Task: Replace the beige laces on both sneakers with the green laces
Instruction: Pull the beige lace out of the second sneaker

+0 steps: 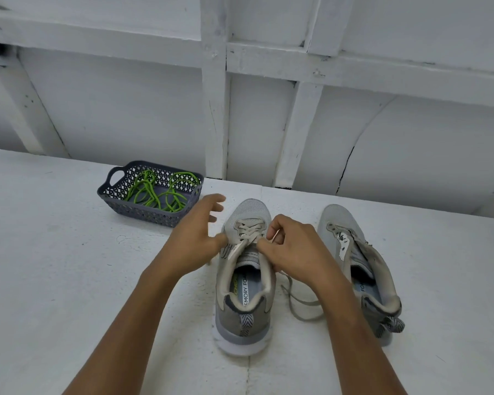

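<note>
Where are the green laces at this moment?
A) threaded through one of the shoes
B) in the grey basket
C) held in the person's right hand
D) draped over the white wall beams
B: the green laces lie loose inside the grey basket, while the right hand pinches only a beige lace.

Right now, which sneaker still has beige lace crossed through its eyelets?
The left sneaker, nearest the basket: beige lace crosses its eyelets, pinched by the right hand. The right sneaker shows no lacing.
</note>
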Demonstrator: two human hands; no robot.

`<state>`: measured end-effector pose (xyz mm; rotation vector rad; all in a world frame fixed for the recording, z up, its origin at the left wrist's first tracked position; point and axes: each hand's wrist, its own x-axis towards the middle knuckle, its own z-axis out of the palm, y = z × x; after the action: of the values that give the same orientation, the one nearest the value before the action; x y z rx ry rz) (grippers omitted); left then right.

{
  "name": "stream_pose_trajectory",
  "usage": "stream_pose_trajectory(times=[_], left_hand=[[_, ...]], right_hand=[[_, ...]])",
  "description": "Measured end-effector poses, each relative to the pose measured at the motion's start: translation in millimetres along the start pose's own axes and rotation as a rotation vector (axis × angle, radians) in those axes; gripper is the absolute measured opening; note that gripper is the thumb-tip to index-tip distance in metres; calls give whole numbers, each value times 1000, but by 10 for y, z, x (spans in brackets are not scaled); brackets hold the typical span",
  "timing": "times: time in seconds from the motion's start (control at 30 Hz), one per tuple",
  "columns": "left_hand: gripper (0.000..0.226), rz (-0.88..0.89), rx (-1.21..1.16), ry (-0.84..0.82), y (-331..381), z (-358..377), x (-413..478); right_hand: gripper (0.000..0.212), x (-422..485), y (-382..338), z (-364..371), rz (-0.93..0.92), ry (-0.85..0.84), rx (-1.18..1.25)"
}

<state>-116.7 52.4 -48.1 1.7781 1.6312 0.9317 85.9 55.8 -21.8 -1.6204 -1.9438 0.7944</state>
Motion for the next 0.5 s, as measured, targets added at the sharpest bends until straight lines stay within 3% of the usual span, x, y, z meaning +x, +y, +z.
stream_pose_trajectory(times=[0.13, 0.3, 0.5], left_hand=[[22, 101, 112, -49, 59, 8, -37], [43, 103, 423, -125, 177, 22, -24], [43, 7, 304, -166, 95, -94, -17]], right_hand=[[28, 3, 26, 21, -11, 6, -36], [23, 37, 28, -20, -77, -48, -111], [28, 46, 167, -71, 55, -108, 158]])
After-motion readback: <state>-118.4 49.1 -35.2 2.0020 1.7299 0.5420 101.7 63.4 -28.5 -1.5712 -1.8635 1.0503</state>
